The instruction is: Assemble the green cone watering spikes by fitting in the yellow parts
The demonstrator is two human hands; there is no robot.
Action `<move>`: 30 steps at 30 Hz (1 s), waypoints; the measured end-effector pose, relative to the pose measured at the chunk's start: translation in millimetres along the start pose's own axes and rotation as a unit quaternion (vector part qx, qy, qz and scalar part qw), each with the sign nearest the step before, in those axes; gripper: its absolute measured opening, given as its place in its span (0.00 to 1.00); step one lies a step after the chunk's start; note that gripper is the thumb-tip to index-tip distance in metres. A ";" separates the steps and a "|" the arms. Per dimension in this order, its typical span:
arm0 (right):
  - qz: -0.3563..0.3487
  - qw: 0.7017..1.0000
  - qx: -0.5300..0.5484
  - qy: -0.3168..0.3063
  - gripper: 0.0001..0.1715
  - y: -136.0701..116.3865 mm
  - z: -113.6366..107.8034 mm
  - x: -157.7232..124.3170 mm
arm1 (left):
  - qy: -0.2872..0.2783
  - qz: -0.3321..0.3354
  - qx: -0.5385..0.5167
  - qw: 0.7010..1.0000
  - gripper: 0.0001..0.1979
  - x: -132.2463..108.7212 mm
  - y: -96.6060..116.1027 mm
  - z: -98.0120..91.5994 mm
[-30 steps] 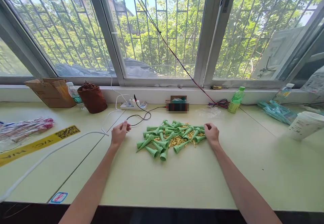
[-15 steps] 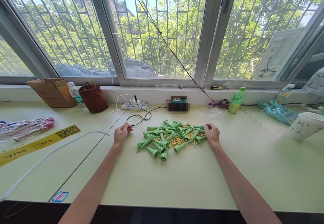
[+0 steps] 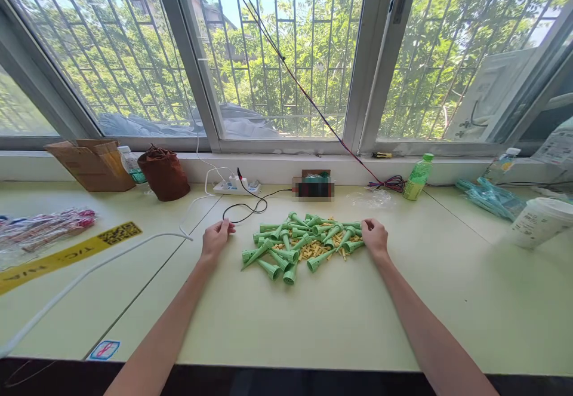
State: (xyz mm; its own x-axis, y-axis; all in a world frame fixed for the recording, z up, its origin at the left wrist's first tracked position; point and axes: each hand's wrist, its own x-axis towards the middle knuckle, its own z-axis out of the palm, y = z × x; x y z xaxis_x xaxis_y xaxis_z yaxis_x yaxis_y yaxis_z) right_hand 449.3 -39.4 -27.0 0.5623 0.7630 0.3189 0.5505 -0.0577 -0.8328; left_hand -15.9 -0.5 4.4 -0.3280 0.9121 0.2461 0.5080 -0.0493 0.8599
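Observation:
A heap of green plastic cone-shaped spikes (image 3: 286, 255) lies on the pale table in front of me, pointing every which way. Among them are many small yellow pieces (image 3: 313, 249), too small to make out exactly. My left hand (image 3: 216, 238) rests on the table left of the heap, apart from it, fingers curled together and nothing visible in them. Close against the heap's right edge is my right hand (image 3: 375, 236), its fingers also curled in; I cannot tell whether it touches the nearest spike. No object shows in it.
Behind the heap stand a power strip (image 3: 237, 187), a small blurred-out box (image 3: 313, 188) and a green bottle (image 3: 418, 177). At left are a brown pouch (image 3: 163, 172), a cardboard box (image 3: 92, 166) and a white cable (image 3: 102, 260). A white cup (image 3: 541, 223) is at right.

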 end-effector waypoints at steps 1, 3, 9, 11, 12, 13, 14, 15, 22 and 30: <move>0.001 1.000 -0.001 0.000 0.17 0.0 -0.1 0.1 | 0.000 0.002 0.008 1.000 0.27 -1.1 1.9 -0.1; 0.001 1.000 -0.002 0.000 0.17 -0.1 -0.1 0.1 | 0.000 0.007 0.023 1.000 0.25 -3.7 6.2 -0.3; -0.002 1.000 -0.002 -0.002 0.17 -0.5 0.0 -0.5 | -0.003 0.025 0.060 0.998 0.21 -10.9 17.3 -0.9; -0.005 1.000 -0.003 -0.002 0.17 -0.5 0.0 -0.6 | -0.004 0.029 0.069 0.997 0.21 -12.1 19.1 -1.2; -0.007 1.000 -0.004 -0.001 0.17 -0.3 0.0 -0.6 | -0.005 0.031 0.072 0.997 0.20 -12.4 19.5 -1.3; -0.009 1.000 -0.004 -0.001 0.17 -0.1 0.1 -0.6 | -0.006 0.032 0.076 0.997 0.20 -12.6 19.8 -1.5; -0.011 1.000 -0.005 0.000 0.17 0.2 0.2 -0.5 | -0.006 0.034 0.078 0.996 0.20 -12.6 20.0 -1.5; -0.013 1.000 -0.005 0.002 0.17 0.6 0.3 -0.4 | -0.007 0.035 0.081 0.996 0.20 -12.6 20.1 -1.5; -0.027 0.999 -0.016 0.011 0.17 2.9 2.5 0.0 | -0.009 0.050 0.096 0.994 0.20 -13.4 22.3 -0.4; -0.081 0.996 -0.037 0.026 0.17 -6.8 -8.2 1.5 | 0.003 0.108 0.126 0.986 0.16 -16.6 28.2 1.7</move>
State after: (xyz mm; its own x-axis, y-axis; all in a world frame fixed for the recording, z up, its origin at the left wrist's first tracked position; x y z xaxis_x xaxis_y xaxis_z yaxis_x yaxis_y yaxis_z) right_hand 451.5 -43.2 -17.1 0.4920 0.7322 0.4709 0.6797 0.0150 -0.7334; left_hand 5.3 -16.3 23.9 -0.1956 0.8888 0.4144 0.7482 -0.1379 0.6490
